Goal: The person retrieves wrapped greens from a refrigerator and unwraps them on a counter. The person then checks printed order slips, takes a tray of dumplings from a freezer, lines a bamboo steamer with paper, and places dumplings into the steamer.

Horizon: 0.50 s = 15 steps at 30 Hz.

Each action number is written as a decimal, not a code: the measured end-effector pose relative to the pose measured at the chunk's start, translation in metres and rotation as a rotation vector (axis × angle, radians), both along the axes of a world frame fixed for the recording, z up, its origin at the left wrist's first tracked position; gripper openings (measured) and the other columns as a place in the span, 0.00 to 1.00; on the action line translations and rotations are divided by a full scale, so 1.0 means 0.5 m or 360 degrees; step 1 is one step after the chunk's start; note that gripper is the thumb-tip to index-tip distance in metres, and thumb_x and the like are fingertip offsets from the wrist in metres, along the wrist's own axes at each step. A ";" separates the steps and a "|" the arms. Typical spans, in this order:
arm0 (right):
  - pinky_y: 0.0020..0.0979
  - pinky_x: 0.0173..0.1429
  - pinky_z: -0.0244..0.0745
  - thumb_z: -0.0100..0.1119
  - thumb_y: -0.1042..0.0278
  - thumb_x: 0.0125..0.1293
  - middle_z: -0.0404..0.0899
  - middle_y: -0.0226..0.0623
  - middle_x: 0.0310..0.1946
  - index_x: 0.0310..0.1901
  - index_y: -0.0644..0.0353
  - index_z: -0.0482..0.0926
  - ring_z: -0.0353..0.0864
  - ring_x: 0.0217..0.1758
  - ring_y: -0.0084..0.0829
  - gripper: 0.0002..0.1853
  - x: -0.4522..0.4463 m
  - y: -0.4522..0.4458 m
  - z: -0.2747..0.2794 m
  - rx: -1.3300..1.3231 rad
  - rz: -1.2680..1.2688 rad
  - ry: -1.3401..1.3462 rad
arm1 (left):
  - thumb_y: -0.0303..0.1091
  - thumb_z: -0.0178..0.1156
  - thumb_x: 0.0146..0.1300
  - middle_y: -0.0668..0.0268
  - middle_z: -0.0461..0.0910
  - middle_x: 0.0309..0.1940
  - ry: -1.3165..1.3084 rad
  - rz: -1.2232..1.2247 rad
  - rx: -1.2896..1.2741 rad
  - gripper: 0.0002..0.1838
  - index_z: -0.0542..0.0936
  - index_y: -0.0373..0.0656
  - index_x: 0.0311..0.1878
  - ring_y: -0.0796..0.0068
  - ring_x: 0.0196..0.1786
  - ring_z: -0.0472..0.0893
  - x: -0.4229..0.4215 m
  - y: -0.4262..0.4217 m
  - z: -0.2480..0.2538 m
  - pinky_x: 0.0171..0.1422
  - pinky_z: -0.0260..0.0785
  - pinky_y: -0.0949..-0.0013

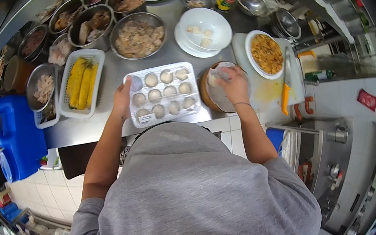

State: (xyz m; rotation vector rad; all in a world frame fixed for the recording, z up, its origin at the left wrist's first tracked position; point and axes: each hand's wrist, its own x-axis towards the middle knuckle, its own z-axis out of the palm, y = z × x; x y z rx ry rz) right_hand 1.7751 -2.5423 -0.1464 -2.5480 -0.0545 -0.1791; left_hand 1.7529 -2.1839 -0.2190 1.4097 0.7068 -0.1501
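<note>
My left hand [122, 97] grips the left edge of a clear plastic tray [162, 92], which holds several round whitish pieces in rows. The tray's top left compartment shows no whitish piece. To its right stands a round bamboo steamer [206, 93] lined with white paper [219, 98]. Over the steamer, my right hand [233, 82] has its fingers closed around a pale round piece [214, 79] near the liner's left part. A white label lies at the tray's lower left corner.
A knife [286, 83] rests on a cutting board [260, 92] beside a plate of orange-brown food [264, 55]. Behind are a white bowl [218, 23] and a metal bowl of raw meat [138, 37]. Left stand a basket of yellow corn [83, 84] and a blue jug [19, 130].
</note>
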 end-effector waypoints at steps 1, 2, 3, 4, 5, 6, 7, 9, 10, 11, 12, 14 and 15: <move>0.35 0.55 0.73 0.70 0.71 0.49 0.78 0.42 0.46 0.46 0.58 0.82 0.79 0.47 0.39 0.19 0.007 0.028 0.019 0.0026 0.0043 0.0005 | 0.51 0.56 0.66 0.55 0.78 0.51 -0.0054 -0.0126 -0.0586 0.30 0.71 0.33 0.59 0.63 0.55 0.77 -0.018 0.001 0.054 0.64 0.67 0.60; 0.37 0.57 0.72 0.68 0.71 0.51 0.78 0.43 0.48 0.47 0.58 0.82 0.77 0.50 0.42 0.19 0.008 0.067 0.051 0.0208 0.0097 0.0034 | 0.51 0.56 0.66 0.55 0.78 0.51 -0.0049 -0.0084 -0.0557 0.30 0.71 0.33 0.59 0.63 0.55 0.77 -0.024 0.006 0.056 0.64 0.67 0.60; 0.39 0.60 0.70 0.66 0.70 0.53 0.77 0.44 0.49 0.48 0.58 0.81 0.75 0.54 0.44 0.18 0.008 0.104 0.067 0.0386 0.0142 0.0064 | 0.45 0.57 0.63 0.56 0.78 0.50 -0.0055 -0.0170 -0.0898 0.27 0.72 0.34 0.58 0.62 0.54 0.78 -0.023 0.016 0.055 0.63 0.69 0.58; 0.39 0.60 0.70 0.66 0.70 0.53 0.77 0.44 0.49 0.48 0.58 0.81 0.75 0.54 0.44 0.18 0.012 0.140 0.068 0.0406 0.0165 0.0072 | 0.40 0.58 0.60 0.56 0.78 0.50 -0.0067 -0.0267 -0.1244 0.24 0.73 0.36 0.57 0.60 0.53 0.79 -0.021 0.023 0.054 0.61 0.70 0.56; 0.39 0.60 0.69 0.65 0.70 0.55 0.77 0.44 0.50 0.49 0.57 0.81 0.75 0.54 0.44 0.18 0.024 0.182 0.067 0.0345 0.0504 -0.0088 | 0.40 0.58 0.60 0.56 0.78 0.50 -0.0069 -0.0251 -0.1229 0.24 0.73 0.36 0.57 0.60 0.53 0.79 -0.020 0.023 0.063 0.61 0.70 0.56; 0.40 0.61 0.68 0.63 0.70 0.57 0.77 0.44 0.51 0.50 0.57 0.80 0.75 0.53 0.45 0.17 0.036 0.218 0.064 0.0276 0.0834 -0.0254 | 0.37 0.58 0.57 0.56 0.79 0.50 -0.0004 -0.0262 -0.1294 0.24 0.73 0.36 0.57 0.59 0.52 0.79 -0.017 0.020 0.077 0.61 0.70 0.56; 0.40 0.61 0.68 0.63 0.70 0.57 0.77 0.44 0.51 0.50 0.57 0.80 0.75 0.53 0.45 0.17 0.054 0.252 0.046 0.0282 0.0841 -0.0258 | 0.34 0.57 0.55 0.57 0.79 0.50 0.0057 -0.0276 -0.1364 0.24 0.73 0.36 0.56 0.59 0.51 0.80 -0.013 0.020 0.086 0.61 0.71 0.56; 0.41 0.62 0.67 0.59 0.68 0.61 0.76 0.44 0.54 0.51 0.57 0.80 0.75 0.53 0.46 0.15 0.091 0.303 0.002 -0.0007 0.1043 -0.0414 | 0.34 0.58 0.54 0.57 0.79 0.50 0.0064 -0.0306 -0.1396 0.25 0.73 0.36 0.56 0.59 0.51 0.80 -0.009 0.027 0.089 0.61 0.70 0.57; 0.41 0.62 0.67 0.59 0.68 0.61 0.76 0.44 0.54 0.51 0.57 0.80 0.75 0.53 0.46 0.15 0.105 0.307 -0.009 -0.0006 0.1057 -0.0416 | 0.34 0.58 0.54 0.57 0.79 0.49 0.0074 -0.0337 -0.1433 0.25 0.74 0.36 0.56 0.60 0.51 0.80 -0.010 0.031 0.089 0.62 0.70 0.57; 0.41 0.63 0.65 0.58 0.66 0.63 0.75 0.45 0.56 0.51 0.57 0.80 0.74 0.55 0.46 0.15 0.116 0.313 -0.010 0.0050 0.1100 0.0006 | 0.34 0.58 0.54 0.57 0.79 0.49 0.0063 -0.0321 -0.1432 0.25 0.74 0.36 0.56 0.60 0.51 0.80 -0.012 0.034 0.089 0.62 0.70 0.57; 0.41 0.64 0.64 0.57 0.64 0.64 0.74 0.45 0.58 0.52 0.56 0.80 0.73 0.58 0.46 0.15 0.125 0.317 -0.011 0.0100 0.1132 0.0431 | 0.34 0.58 0.53 0.57 0.79 0.50 -0.0008 -0.0350 -0.1441 0.25 0.73 0.36 0.56 0.59 0.52 0.79 -0.015 0.038 0.086 0.63 0.69 0.57; 0.40 0.67 0.61 0.57 0.64 0.65 0.73 0.48 0.59 0.58 0.56 0.76 0.69 0.62 0.46 0.19 0.139 0.316 -0.009 0.0142 0.1191 0.0730 | 0.33 0.60 0.50 0.56 0.79 0.50 -0.0100 -0.0365 -0.1334 0.27 0.73 0.35 0.57 0.57 0.54 0.79 -0.019 0.044 0.074 0.65 0.68 0.57; 0.40 0.67 0.61 0.57 0.64 0.65 0.73 0.48 0.59 0.58 0.56 0.76 0.69 0.62 0.46 0.19 0.140 0.321 -0.009 0.0134 0.1205 0.0737 | 0.33 0.60 0.50 0.56 0.79 0.50 -0.0103 -0.0349 -0.1341 0.27 0.73 0.35 0.57 0.57 0.54 0.79 -0.023 0.046 0.067 0.65 0.68 0.57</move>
